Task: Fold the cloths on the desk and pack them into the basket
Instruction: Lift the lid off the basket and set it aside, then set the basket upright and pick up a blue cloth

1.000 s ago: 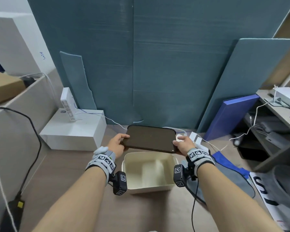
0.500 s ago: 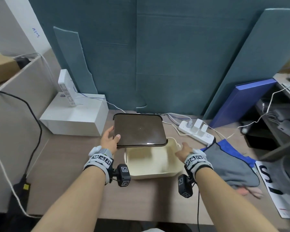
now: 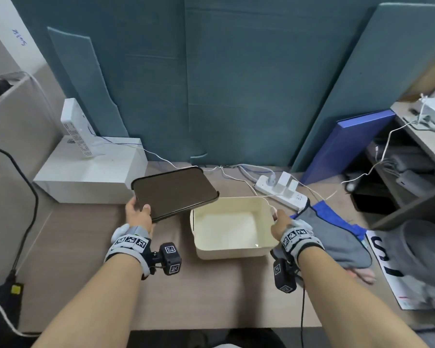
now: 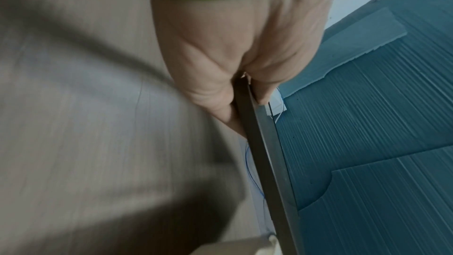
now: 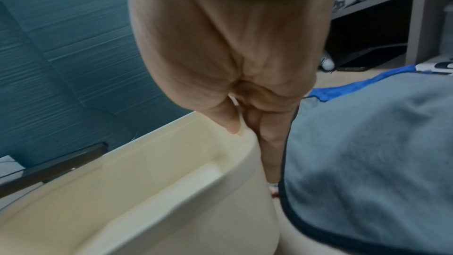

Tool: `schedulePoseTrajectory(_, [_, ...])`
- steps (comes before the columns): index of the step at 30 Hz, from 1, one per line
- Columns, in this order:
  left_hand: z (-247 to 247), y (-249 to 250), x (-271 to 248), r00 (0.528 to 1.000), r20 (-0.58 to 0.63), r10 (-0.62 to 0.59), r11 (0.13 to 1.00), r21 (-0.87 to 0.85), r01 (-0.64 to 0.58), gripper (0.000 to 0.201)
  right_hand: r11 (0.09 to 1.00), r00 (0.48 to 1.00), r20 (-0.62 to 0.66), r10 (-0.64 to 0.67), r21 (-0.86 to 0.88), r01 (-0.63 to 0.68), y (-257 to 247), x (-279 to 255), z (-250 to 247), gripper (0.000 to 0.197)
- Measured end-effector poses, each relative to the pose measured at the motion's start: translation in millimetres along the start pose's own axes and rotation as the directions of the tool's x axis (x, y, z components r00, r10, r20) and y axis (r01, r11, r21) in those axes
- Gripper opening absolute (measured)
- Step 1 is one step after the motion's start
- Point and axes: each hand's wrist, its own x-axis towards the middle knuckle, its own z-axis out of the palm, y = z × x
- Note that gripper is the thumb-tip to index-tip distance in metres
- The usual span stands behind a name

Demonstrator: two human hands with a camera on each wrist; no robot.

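Brown lid [image 3: 174, 191] pinched in your left hand [image 3: 139, 217], right hand [image 3: 279, 223] gripping the basket [image 3: 230, 252] rim: set the lid aside left, then start folding the grey cloth [image 3: 333, 237].

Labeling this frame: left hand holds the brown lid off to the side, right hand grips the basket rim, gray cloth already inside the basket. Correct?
Not the cloth part. In the head view the gray cloth lies on the desk to the right of the cream basket, which holds no cloth. The rest stands: the left hand holds the brown lid, the right hand grips the rim.
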Motion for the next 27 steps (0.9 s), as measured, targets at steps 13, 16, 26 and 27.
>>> schedulePoseTrajectory(13, [-12.3, -68.0, 19.4, 0.979, -0.166, -0.117, 0.976, 0.163, 0.145, 0.054, 0.995, 0.996, 0.006, 0.090, -0.030, -0.090, 62.7, 11.4, -21.2, 0.032])
schedulePoseTrajectory(16, [-12.1, -86.5, 23.1, 0.988, -0.134, -0.079, 0.943, 0.310, 0.118, 0.056, 0.995, 0.995, 0.013, 0.099, 0.027, -0.100, 67.8, 3.4, -27.9, 0.019])
schedulePoseTrajectory(26, [13.5, -71.6, -11.9, 0.983, 0.083, -0.162, 0.676, 0.735, 0.049, 0.060, 0.972, 0.996, -0.004, 0.090, 0.217, -0.087, 47.7, 24.4, -19.5, 0.024])
schedulePoseTrajectory(27, [15.3, -69.2, -11.3, 0.983, 0.081, -0.165, 0.644, 0.764, 0.045, 0.057, 0.971, 0.997, -0.010, 0.077, 0.228, -0.072, 45.6, 35.3, -14.1, 0.023])
